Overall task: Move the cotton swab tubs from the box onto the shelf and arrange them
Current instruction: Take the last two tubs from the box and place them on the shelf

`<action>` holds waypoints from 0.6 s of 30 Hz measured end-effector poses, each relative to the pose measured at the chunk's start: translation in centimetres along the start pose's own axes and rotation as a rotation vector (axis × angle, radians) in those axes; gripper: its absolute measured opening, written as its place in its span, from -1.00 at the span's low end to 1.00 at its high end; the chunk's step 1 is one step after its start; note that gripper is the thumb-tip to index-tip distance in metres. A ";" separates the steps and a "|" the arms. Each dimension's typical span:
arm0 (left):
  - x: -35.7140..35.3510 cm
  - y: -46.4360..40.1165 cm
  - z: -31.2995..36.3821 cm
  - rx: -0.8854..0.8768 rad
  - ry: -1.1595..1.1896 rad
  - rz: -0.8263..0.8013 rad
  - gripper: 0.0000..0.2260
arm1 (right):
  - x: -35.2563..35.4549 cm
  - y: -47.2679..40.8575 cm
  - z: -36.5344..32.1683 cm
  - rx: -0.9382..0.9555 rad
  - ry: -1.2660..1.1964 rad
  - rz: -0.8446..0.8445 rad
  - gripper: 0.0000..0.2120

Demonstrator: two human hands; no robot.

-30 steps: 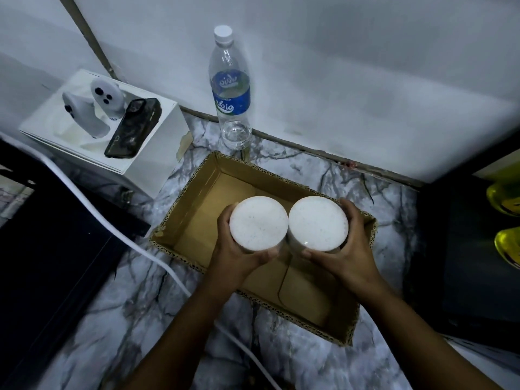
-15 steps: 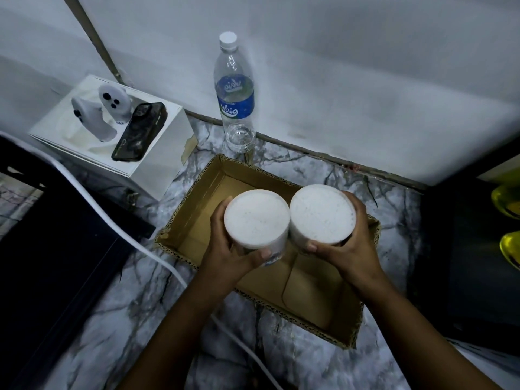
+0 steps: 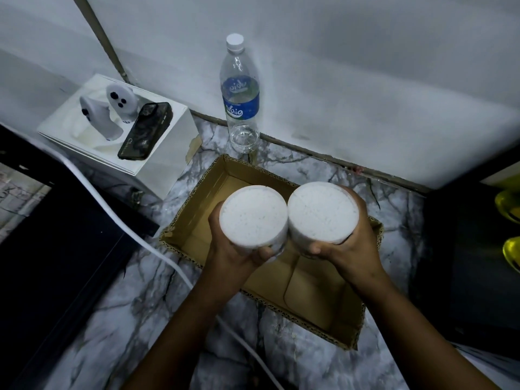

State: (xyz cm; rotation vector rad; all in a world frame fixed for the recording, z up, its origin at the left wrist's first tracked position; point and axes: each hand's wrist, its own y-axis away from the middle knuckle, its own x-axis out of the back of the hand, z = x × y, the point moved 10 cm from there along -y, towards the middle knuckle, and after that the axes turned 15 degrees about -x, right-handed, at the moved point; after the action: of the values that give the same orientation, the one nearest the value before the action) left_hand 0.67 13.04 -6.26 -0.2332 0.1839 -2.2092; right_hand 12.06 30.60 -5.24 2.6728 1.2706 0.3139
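Note:
Two round white cotton swab tubs are held side by side above the open cardboard box (image 3: 194,218). My left hand (image 3: 229,254) grips the left tub (image 3: 253,215) from below and behind. My right hand (image 3: 349,249) grips the right tub (image 3: 323,212) the same way. The two tubs touch at their inner edges, tops facing the camera. The box lies on the marble floor, and what shows of its inside holds nothing; the hands hide part of it. A dark shelf unit (image 3: 472,249) stands at the right edge.
A plastic water bottle (image 3: 240,99) stands against the wall behind the box. A white box (image 3: 157,153) at the left carries two white controllers (image 3: 118,104) and a phone (image 3: 145,130). A white cable (image 3: 135,235) runs across the floor. Yellow objects (image 3: 510,249) sit at the far right.
Both hands have lifted the two tubs higher out of the box and toward the camera. The view has shifted slightly, so the scene sits lower and rightward.

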 end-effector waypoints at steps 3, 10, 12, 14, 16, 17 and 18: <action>0.0 0.2 0.0 0.031 0.031 -0.022 -0.10 | 0.0 0.0 -0.3 0.015 -0.012 0.001 -0.08; 1.2 -0.6 0.1 0.010 -0.012 0.031 0.00 | 0.0 0.1 -0.2 -0.011 0.051 0.018 0.03; 1.4 -0.4 0.2 0.012 -0.012 0.029 0.01 | -0.3 0.3 -0.6 -0.015 0.054 0.010 0.05; 2.1 -0.4 0.7 0.003 -0.051 0.046 0.01 | -0.7 0.6 -1.4 -0.015 0.047 -0.002 0.03; 2.8 -0.6 1.9 -0.015 -0.055 0.079 0.00 | -1.1 1.0 -2.5 -0.012 0.034 -0.010 0.03; 3.2 -0.6 2.6 -0.023 -0.049 0.094 0.01 | -1.4 1.2 -3.1 -0.011 0.032 -0.014 0.02; 3.6 -0.5 3.4 -0.035 -0.048 0.109 0.02 | -1.8 1.5 -3.8 -0.007 0.029 -0.019 0.01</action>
State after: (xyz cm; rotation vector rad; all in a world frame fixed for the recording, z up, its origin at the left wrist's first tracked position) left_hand -1.09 10.34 -2.50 -0.2885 0.2037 -2.0912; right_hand 11.10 28.52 -1.42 2.6581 1.3005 0.3556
